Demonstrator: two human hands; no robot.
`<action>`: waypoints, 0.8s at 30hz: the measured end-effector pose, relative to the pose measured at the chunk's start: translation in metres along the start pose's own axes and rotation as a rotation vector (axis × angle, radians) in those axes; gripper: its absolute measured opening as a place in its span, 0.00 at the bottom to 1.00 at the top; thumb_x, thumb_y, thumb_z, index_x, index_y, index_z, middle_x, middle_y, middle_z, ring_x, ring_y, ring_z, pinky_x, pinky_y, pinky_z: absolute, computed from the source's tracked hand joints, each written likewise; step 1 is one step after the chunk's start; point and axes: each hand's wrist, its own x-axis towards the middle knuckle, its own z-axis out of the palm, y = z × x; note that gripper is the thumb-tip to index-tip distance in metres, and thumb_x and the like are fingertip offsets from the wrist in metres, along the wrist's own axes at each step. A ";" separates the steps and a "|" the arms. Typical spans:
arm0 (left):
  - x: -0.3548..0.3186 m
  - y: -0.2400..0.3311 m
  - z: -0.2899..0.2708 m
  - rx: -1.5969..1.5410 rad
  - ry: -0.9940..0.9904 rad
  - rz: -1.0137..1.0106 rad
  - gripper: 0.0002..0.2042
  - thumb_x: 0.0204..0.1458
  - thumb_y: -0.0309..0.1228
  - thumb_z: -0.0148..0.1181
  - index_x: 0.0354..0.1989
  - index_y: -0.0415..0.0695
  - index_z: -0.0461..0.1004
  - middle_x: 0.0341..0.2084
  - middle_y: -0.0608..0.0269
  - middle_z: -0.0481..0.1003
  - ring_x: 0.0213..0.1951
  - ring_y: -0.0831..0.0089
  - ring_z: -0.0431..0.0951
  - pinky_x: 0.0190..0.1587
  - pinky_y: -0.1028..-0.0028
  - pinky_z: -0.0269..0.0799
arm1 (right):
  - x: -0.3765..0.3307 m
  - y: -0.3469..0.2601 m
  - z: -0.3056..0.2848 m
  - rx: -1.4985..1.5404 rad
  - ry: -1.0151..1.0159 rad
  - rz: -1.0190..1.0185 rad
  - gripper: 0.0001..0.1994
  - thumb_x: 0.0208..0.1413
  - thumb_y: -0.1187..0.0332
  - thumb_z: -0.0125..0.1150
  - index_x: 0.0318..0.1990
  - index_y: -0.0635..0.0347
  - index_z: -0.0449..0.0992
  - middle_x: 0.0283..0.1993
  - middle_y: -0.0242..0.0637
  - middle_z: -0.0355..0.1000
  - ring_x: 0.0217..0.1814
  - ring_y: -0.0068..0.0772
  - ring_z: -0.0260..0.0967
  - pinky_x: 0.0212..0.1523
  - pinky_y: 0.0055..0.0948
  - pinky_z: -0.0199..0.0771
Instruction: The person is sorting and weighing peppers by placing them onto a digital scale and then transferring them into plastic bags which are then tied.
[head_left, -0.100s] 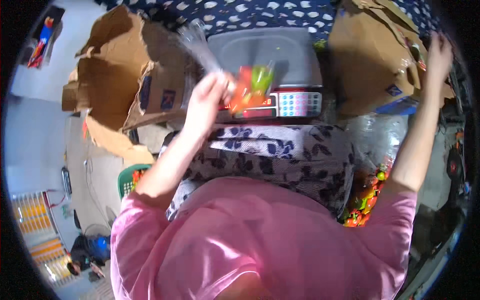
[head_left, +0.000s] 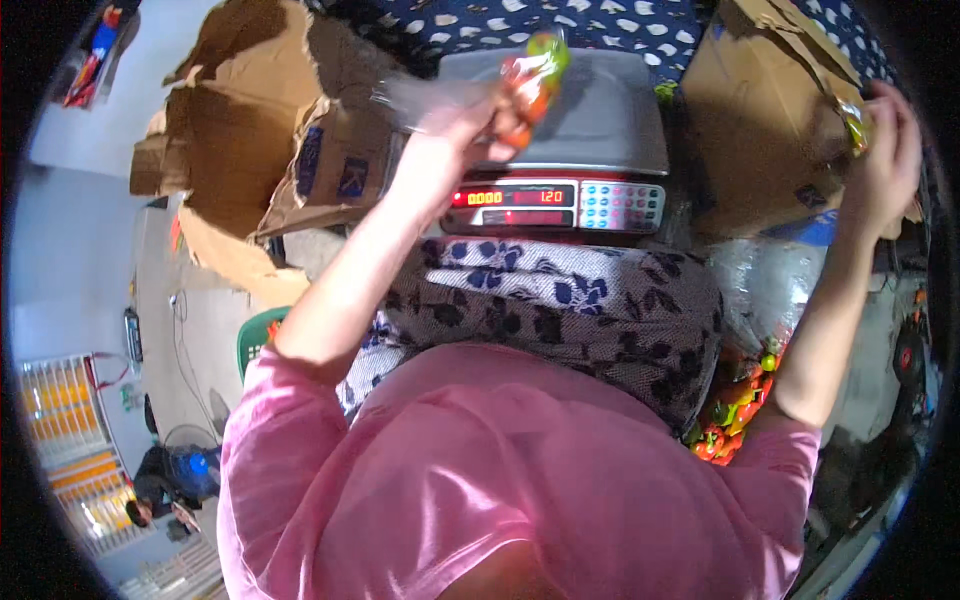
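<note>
My left hand is closed round a clear plastic bag of small red and green peppers, blurred by motion. It holds the bag tilted over the left part of the grey scale plate, and the loose plastic end trails out to the left. My right hand is at the torn opening of the right cardboard box. Between its thumb and curled fingers shows a small shiny yellow-green bag, partly hidden. The scale's lit display panel faces me.
Another torn cardboard box gapes open left of the scale. A patterned cushion lies before me. Loose peppers and clear plastic are at my right, a green basket at my left. Someone is at the far lower left.
My left hand has lifted the pepper bag up and away over the scale plate, uncovering the display. My right hand has come down a little at the box, with the small bag now showing beside it.
</note>
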 end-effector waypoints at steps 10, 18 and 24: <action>0.048 -0.062 -0.082 0.210 -0.023 -0.317 0.15 0.56 0.42 0.52 0.36 0.43 0.76 0.34 0.64 0.76 0.36 0.76 0.73 0.41 0.76 0.66 | -0.224 -0.193 0.155 0.001 -1.685 -0.008 0.13 0.52 0.69 0.47 0.36 0.65 0.78 0.44 0.51 0.71 0.42 0.48 0.73 0.42 0.41 0.75; 0.047 -0.090 -0.084 0.421 -0.061 -0.030 0.11 0.59 0.35 0.49 0.40 0.40 0.72 0.30 0.69 0.74 0.33 0.84 0.69 0.36 0.80 0.66 | -0.261 -0.197 0.168 0.121 -1.564 -0.159 0.13 0.52 0.69 0.46 0.38 0.67 0.75 0.44 0.50 0.71 0.42 0.50 0.72 0.41 0.43 0.75; 0.048 -0.080 -0.058 1.081 0.000 0.086 0.13 0.58 0.37 0.47 0.45 0.42 0.67 0.31 0.44 0.75 0.36 0.51 0.77 0.40 0.60 0.70 | -0.223 -0.214 0.167 0.032 -1.737 0.094 0.13 0.53 0.70 0.43 0.41 0.66 0.71 0.39 0.50 0.74 0.42 0.47 0.74 0.43 0.45 0.73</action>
